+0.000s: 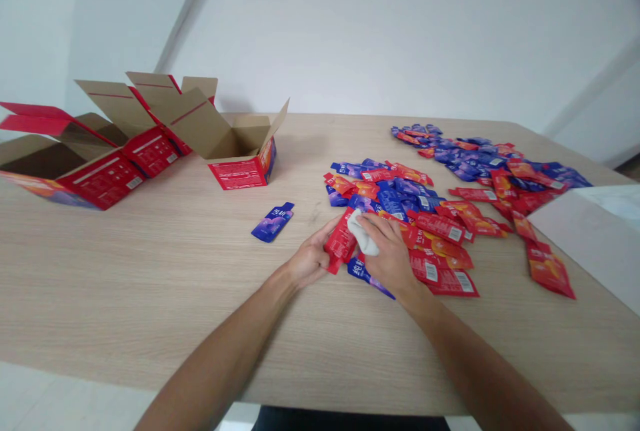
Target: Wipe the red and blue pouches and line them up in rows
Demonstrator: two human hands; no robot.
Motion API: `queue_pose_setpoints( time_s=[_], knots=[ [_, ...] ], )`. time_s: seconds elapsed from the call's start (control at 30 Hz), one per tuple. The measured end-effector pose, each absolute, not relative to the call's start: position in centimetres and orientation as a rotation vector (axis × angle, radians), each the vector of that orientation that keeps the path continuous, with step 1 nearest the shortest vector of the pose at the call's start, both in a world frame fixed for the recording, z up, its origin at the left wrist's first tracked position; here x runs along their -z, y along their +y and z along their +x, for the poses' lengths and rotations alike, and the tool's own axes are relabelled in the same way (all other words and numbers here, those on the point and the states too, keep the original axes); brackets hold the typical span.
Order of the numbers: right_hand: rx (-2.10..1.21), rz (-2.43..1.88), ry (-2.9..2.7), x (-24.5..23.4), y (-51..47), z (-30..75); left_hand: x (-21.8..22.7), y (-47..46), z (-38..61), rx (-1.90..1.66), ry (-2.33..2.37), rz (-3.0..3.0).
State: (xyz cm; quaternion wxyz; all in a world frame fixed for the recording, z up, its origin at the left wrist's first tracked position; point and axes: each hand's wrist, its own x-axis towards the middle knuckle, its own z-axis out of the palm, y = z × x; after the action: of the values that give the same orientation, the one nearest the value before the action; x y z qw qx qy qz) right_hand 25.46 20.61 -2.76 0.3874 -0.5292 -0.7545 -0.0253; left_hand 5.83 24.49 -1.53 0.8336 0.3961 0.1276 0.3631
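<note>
My left hand (pixel 310 259) grips the lower edge of a red sachet (pixel 340 244) that lies at the near edge of a heap of red and blue sachets (pixel 420 211). My right hand (pixel 387 251) is closed on a small white cloth (pixel 363 234) and presses it against that red sachet. A blue sachet (pixel 367 276) lies partly under my right hand. A single blue sachet (pixel 273 222) lies apart to the left of both hands.
Open red cardboard boxes stand at the table's left: one nearest (pixel 240 151), others behind (pixel 100 164). A second heap of sachets (pixel 490 161) spreads at the far right. A white sheet (pixel 595 238) covers the right edge. The wooden table (pixel 150 284) ends just before me.
</note>
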Motion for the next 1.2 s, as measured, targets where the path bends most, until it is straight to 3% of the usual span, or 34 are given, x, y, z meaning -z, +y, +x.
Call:
queue_pose_setpoints(
  time_s=[0.87,1.2],
  knots=[
    [-0.203,-1.131,-2.220,2.6,19.0,22.9,1.7,25.3,5.0,-0.835,0.292,0.820],
    [0.000,-1.363,-1.874,2.7,20.8,25.5,1.7,24.9,5.0,-0.716,0.234,0.841]
  ],
)
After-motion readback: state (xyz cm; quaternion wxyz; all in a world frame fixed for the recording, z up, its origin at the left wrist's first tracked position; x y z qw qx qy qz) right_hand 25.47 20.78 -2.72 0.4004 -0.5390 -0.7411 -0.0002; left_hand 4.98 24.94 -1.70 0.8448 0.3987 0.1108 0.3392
